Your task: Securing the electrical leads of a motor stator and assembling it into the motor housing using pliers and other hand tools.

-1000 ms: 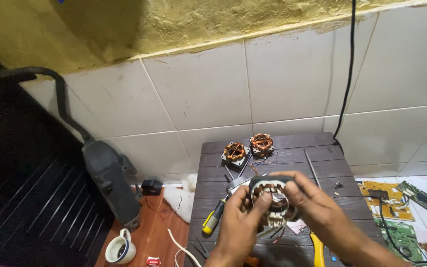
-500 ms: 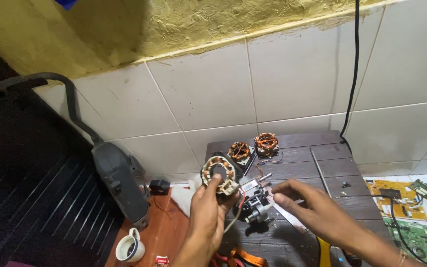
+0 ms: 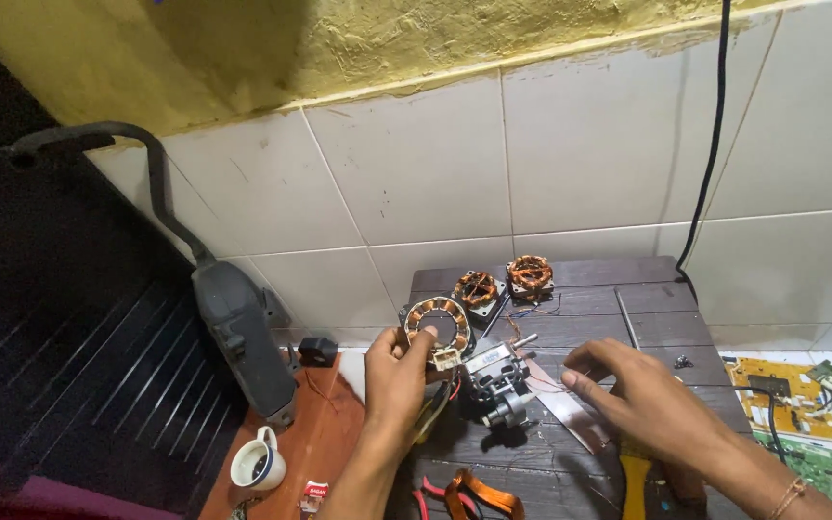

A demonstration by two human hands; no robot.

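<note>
The left hand (image 3: 397,371) pinches a ring-shaped motor stator (image 3: 436,326) raised above the dark wooden table (image 3: 647,299), while the right hand (image 3: 633,400), fingers loosely spread and holding nothing, rests beside the grey motor housing (image 3: 498,380), 2 copper-wound stators (image 3: 505,281) behind.

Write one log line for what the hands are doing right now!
left hand: holds ring-shaped stator raised | right hand: on table, fingers by metal strip | motor part: between hands
</note>
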